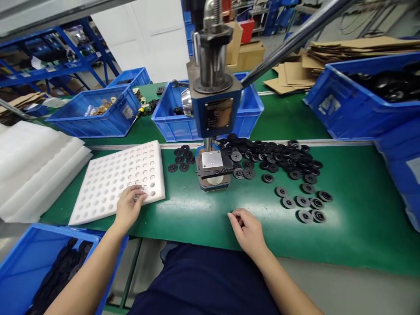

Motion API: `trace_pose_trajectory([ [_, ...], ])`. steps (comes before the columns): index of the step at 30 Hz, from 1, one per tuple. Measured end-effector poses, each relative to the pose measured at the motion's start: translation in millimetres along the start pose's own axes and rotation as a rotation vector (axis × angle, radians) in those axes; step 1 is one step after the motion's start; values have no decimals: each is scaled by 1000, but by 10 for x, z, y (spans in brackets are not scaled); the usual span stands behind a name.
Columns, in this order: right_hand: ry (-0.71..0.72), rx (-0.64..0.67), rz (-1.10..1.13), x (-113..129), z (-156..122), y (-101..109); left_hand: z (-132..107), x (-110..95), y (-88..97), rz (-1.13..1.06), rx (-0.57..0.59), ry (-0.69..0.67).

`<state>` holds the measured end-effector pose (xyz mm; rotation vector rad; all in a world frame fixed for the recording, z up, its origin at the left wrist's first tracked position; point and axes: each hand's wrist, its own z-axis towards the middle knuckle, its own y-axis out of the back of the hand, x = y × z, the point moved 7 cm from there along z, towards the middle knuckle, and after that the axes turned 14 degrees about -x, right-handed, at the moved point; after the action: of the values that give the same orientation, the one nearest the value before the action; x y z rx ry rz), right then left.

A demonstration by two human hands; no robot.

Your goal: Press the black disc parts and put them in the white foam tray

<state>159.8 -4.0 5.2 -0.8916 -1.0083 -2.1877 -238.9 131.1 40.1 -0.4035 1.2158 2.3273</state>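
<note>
My left hand [130,206] reaches over the near right part of a white foam tray [108,179] with rows of round holes. Its thumb and fingers come together at the holes; what they pinch, if anything, is too small to make out. Small shiny metal parts [145,171] sit in the holes on the tray's right side. My right hand [248,231] rests above the green table with curled fingers, and their contents are hidden. Between and beyond my hands stands a hand press [215,105], with a metal block [212,160] under its ram.
Black round discs [184,158] lie left of the press. A heap of black wheels [278,155] spreads to its right, with several grey-faced wheels [305,216] nearer me. Blue bins [124,111] line the back; another bin [19,258] stands low at left. The press lever [292,41] slants up right.
</note>
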Motion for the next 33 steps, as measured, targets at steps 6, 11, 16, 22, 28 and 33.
trace_pose_trajectory([
  [6, 42, -19, -10, 115, 59, 17, 27, -114, 15, 12, -44, -64],
  [11, 38, -3, -15, 140, 92, 11, -16, -124, 65, -32, -163, 29],
  [16, 36, 4, -44, 109, 85, -4, -66, -22, 42, -117, -181, 201],
  [22, 29, -7, -46, 118, 78, 12, -88, -50, 47, -239, -242, 279],
  [28, 59, -12, -40, 263, 174, 36, -19, 27, 156, -222, -135, 349],
  [33, 76, -22, -25, 348, 231, 61, 85, -24, 439, -92, -296, 393],
])
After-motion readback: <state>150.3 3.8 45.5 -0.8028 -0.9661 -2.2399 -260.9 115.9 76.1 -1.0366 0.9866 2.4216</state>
